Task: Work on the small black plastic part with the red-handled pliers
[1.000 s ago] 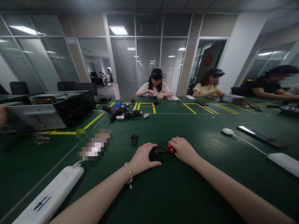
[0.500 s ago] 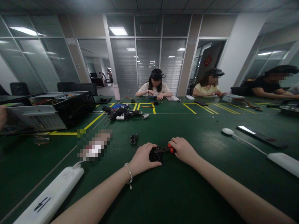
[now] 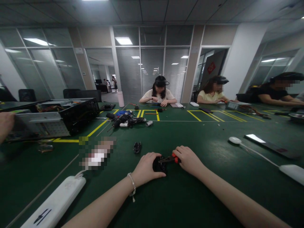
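Note:
My left hand [image 3: 147,168] curls around a small black part [image 3: 159,167], thumb and fingers at its edges, on the green table. What exactly the part is, I cannot make out. In my right hand [image 3: 188,158] are pliers [image 3: 171,159] with red handles and dark, narrow jaws. Their tips point left and rest at the black part's upper side. Whether the jaws grip a piece of it is too small to tell. A second small black piece [image 3: 137,147] lies just beyond my left hand.
A power strip [image 3: 54,202] lies at left front, an open computer case [image 3: 66,122] behind it. A drill [image 3: 120,121] lies among tools further back. On the right are a phone [image 3: 270,146] and a white corded device [image 3: 234,140]. Several people sit across the table; another person's hand shows far left.
The whole view has shifted slightly downward in the picture as my head tilts up. Both hands keep their hold on the black part and the pliers, with little visible movement.

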Available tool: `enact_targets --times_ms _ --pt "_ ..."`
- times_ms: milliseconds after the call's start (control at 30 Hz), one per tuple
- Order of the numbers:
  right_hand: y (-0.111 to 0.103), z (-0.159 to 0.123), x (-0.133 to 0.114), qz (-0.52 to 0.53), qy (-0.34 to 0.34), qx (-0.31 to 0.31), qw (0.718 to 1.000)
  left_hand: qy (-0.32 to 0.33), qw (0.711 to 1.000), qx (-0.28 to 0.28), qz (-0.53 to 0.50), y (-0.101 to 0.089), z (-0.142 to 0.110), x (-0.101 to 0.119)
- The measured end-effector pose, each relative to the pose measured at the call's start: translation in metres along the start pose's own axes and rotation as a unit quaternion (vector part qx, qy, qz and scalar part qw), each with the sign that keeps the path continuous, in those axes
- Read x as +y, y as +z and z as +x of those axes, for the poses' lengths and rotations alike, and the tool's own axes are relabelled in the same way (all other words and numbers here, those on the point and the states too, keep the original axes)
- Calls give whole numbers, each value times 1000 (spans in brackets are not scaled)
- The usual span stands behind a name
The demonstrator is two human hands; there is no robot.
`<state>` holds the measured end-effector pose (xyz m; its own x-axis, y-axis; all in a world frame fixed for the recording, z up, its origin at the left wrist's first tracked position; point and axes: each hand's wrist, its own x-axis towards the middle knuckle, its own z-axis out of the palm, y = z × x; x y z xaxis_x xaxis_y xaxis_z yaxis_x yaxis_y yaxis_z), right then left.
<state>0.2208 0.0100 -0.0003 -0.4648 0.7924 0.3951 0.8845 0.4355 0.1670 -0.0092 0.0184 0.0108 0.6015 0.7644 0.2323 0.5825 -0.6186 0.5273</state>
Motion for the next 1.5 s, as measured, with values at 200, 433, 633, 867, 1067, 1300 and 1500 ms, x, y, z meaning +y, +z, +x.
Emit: enact_targets --times_ms 200,433,633,867,1067,1300,1500 --pt "-4 3 -1 -17 -7 -6 1000 5 1000 9 3 0 1 1" --pt "-5 2 0 -22 -9 -3 1000 -5 1000 -3 0 -1 1 2" --pt "-2 2 0 -22 -8 1 1000 -7 1000 4 6 -2 0 3" --pt "0 2 2 -21 -10 7 1000 -10 1000 -2 12 -4 0 5" --pt "0 2 2 -15 -16 5 1000 8 1000 8 13 1 0 1" --pt "1 3 3 -16 -22 5 1000 11 1000 8 8 1 0 1" --pt "-2 4 2 -21 -16 -6 1000 11 1000 -1 9 -1 1 2"
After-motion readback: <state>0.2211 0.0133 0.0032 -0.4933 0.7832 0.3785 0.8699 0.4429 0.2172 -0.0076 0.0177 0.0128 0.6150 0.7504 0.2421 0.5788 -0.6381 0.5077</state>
